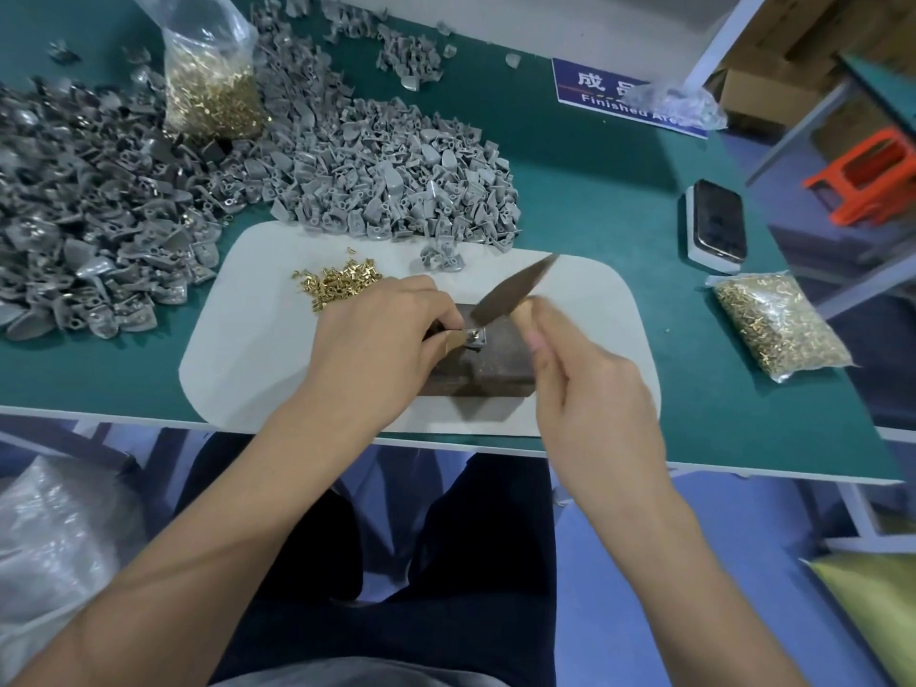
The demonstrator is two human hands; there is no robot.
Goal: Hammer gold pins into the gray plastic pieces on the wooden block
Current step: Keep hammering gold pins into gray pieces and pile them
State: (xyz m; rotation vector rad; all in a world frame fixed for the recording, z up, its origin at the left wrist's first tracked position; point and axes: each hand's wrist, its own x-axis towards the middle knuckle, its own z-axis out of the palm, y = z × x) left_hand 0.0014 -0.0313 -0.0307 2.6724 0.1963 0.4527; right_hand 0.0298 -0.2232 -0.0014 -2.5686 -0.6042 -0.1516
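One gray plastic piece (475, 338) sits on the wooden block (488, 361), pinched steady by the left hand (381, 339), while the right hand (590, 389) grips a blurred hammer (510, 290) just above it. By my judgement the job is far from over: two heaps of gray pieces (396, 166) beyond counting, one loose scatter of gold pins (339, 282), two bags of pins (778, 324).

two hands (376, 334), one hammer (510, 290), one wooden block (495, 369), two pin bags (213, 86), one phone (718, 220).
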